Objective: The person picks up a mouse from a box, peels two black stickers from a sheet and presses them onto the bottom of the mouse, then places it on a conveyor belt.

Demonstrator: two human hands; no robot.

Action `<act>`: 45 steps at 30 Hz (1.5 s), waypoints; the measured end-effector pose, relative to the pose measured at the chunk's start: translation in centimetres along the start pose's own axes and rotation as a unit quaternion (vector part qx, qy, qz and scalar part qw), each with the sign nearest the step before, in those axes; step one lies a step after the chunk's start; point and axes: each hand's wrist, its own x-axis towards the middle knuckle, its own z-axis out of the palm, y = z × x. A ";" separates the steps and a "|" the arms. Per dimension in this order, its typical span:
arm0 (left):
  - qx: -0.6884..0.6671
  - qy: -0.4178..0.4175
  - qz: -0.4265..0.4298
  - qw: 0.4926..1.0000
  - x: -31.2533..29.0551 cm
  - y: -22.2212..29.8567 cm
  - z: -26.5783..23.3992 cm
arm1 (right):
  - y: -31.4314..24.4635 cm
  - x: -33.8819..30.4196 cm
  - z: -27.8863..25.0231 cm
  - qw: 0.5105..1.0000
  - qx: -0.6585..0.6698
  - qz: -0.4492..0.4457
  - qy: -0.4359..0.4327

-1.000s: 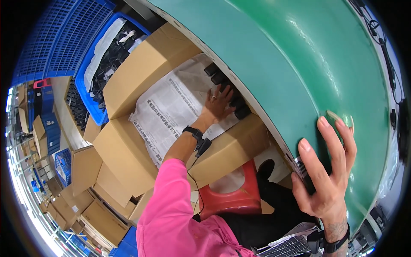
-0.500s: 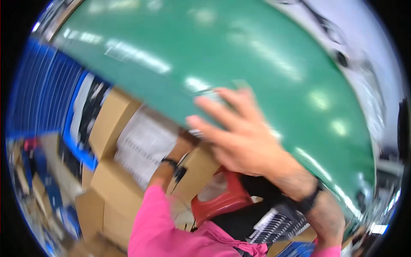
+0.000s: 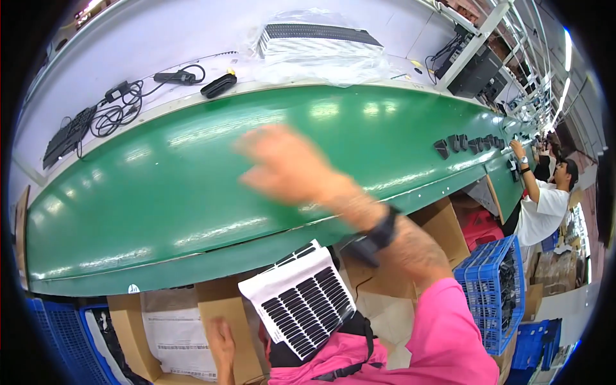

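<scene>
My right hand (image 3: 285,163) reaches across the green conveyor belt (image 3: 212,212), blurred by motion. Its thumb stands apart from the fingers, and nothing shows in its grasp. Low on the left, my left hand (image 3: 222,343) is by the flap of an open cardboard box (image 3: 128,333), fingers stretched out and holding nothing visible. Inside that box lies a white printed plastic wrapping (image 3: 173,327). On my lap rests a white sheet (image 3: 256,285) carrying rows of black strips.
Beyond the belt lie cables (image 3: 122,109), a black case (image 3: 219,85) and a plastic-wrapped stack (image 3: 321,51). Several small black parts (image 3: 471,144) sit on the belt at right, near a co-worker (image 3: 545,205). A blue crate (image 3: 487,289) stands right of me.
The view has swung up and right, bringing the far ledge and co-worker into sight. My left hand has come out of the box; my right hand now reaches farther over the belt.
</scene>
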 end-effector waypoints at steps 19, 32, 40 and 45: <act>-0.202 0.116 0.354 0.906 -0.8 23.0 -0.4 | 19.4 -26.2 -11.2 0.921 -0.110 0.334 0.171; -0.537 -0.193 0.029 0.821 -3.0 23.2 5.1 | -13.5 -26.2 1.8 0.889 0.376 0.259 0.009; -0.570 -0.170 -0.005 0.804 -1.4 21.7 5.6 | -11.3 -24.5 5.2 0.931 0.109 0.325 0.126; -0.607 -0.188 -0.031 0.771 -1.3 21.5 6.5 | -11.0 -24.8 5.5 0.948 0.030 0.283 0.141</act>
